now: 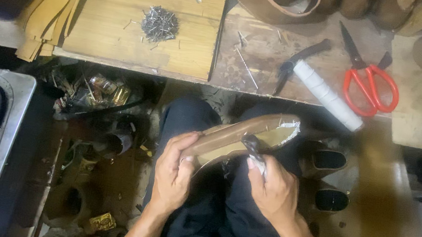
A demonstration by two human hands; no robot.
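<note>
A tan leather shoe upper stretched over a last is gripped at its heel end by the left hand; it appears light, stiff-cored, pliable-edged. A small dark tool is clasped by the right hand, touching its edge.

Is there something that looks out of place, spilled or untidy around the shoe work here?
Yes. Some nails lie scattered on the workbench, away from the nail pile on the wooden board. Scraps and wrappers litter the floor. The left hand and right hand hold the shoe.
</note>
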